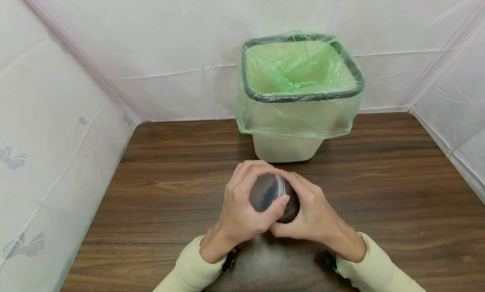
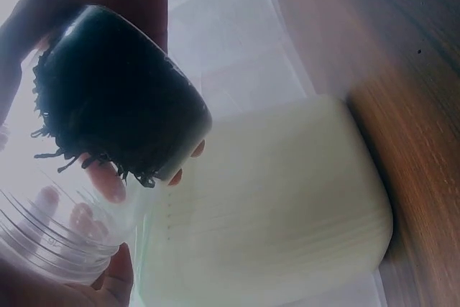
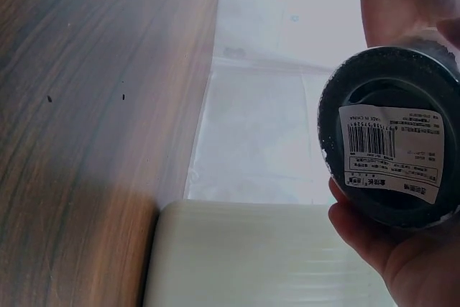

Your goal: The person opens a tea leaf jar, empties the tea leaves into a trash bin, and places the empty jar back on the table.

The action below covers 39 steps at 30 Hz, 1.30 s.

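A clear plastic jar (image 1: pixel 294 207) with dark contents lies tilted on its side between both hands, above the table's middle. My left hand (image 1: pixel 240 201) curls round its clear, ridged end, thumb across the ridges. My right hand (image 1: pixel 312 212) grips the dark, closed end from the right. In the left wrist view, dark shredded stuff (image 2: pixel 115 98) packs one end of the jar, and the ridged end (image 2: pixel 61 242) is see-through. The right wrist view shows the jar's round base with a white barcode label (image 3: pixel 392 150).
Just beyond the hands stands a pale waste bin (image 1: pixel 286 151) with a dark rim, lined with a thin green bag (image 1: pixel 295 117). The brown wood-grain table (image 1: pixel 163 191) is bordered by white sheeting (image 1: pixel 182 43) at the back and sides.
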Tool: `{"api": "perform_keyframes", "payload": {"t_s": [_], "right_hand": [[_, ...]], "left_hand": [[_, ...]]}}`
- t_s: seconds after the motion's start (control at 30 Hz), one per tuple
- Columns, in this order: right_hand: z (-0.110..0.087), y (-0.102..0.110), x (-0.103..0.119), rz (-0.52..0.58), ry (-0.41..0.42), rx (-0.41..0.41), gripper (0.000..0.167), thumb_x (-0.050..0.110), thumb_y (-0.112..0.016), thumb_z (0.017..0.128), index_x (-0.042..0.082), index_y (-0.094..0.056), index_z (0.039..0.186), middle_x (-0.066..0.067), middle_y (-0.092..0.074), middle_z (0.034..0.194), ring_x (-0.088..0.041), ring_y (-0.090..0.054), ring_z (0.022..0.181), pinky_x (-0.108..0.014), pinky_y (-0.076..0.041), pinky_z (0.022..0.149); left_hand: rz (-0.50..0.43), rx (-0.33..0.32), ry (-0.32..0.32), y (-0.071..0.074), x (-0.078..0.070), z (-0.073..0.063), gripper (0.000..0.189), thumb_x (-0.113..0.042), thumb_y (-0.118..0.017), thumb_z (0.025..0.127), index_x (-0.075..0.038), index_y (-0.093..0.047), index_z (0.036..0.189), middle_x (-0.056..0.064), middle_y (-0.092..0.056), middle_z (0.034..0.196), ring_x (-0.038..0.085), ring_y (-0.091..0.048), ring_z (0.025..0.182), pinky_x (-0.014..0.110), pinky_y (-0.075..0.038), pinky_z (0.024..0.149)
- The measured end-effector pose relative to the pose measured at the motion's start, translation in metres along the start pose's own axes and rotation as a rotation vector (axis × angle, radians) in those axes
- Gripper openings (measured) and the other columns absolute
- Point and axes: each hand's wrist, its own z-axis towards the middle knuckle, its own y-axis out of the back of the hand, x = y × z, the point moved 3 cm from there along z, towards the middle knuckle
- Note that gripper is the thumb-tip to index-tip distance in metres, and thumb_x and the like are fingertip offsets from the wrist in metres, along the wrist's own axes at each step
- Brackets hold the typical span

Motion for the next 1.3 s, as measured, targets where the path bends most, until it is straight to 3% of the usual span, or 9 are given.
{"api": "perform_keyframes", "payload": {"t_s": [0.3,0.63,0.93,1.3], "right_hand": [[0.0017,-0.0001,-0.0007,0.012,0.034,-0.018,0.082,0.036,-0.083,0.068,0.0,-0.056,0.136,-0.006,-0.066,0.116,-0.019,-0.065,0.097,-0.026,-0.054,0.084],[0.0015,0.0019,-0.0017,0.009,-0.025,-0.012,0.087,0.046,-0.086,0.069,0.004,-0.056,0.138,-0.003,-0.066,0.118,-0.018,-0.065,0.099,-0.025,-0.053,0.086],[0.0022,0.0037,-0.0036,0.026,-0.029,-0.009,0.087,0.047,-0.087,0.069,0.005,-0.056,0.138,-0.003,-0.065,0.121,-0.022,-0.066,0.1,-0.022,-0.051,0.088],[0.0031,0.0051,-0.0053,0.023,-0.037,-0.006,0.085,0.048,-0.087,0.069,0.007,-0.056,0.137,-0.002,-0.065,0.121,-0.018,-0.065,0.101,-0.021,-0.05,0.088]], "left_hand": [[-0.026,0.003,0.013,0.0007,0.0005,0.0004,0.037,-0.031,-0.07,0.088,-0.007,-0.068,0.115,0.005,-0.064,0.113,0.022,-0.059,0.106,0.038,-0.05,0.088],[-0.074,-0.025,0.008,0.0047,0.0019,0.0029,0.034,-0.03,-0.065,0.093,-0.007,-0.068,0.117,0.009,-0.063,0.115,0.025,-0.06,0.111,0.04,-0.05,0.093],[-0.076,-0.027,0.02,0.0069,0.0016,0.0035,0.033,-0.023,-0.063,0.091,-0.007,-0.071,0.119,0.011,-0.061,0.118,0.025,-0.059,0.11,0.041,-0.049,0.094],[-0.085,-0.023,0.039,0.0079,0.0036,0.003,0.032,-0.023,-0.064,0.09,-0.007,-0.07,0.116,0.012,-0.06,0.118,0.025,-0.06,0.111,0.041,-0.049,0.095]]}}
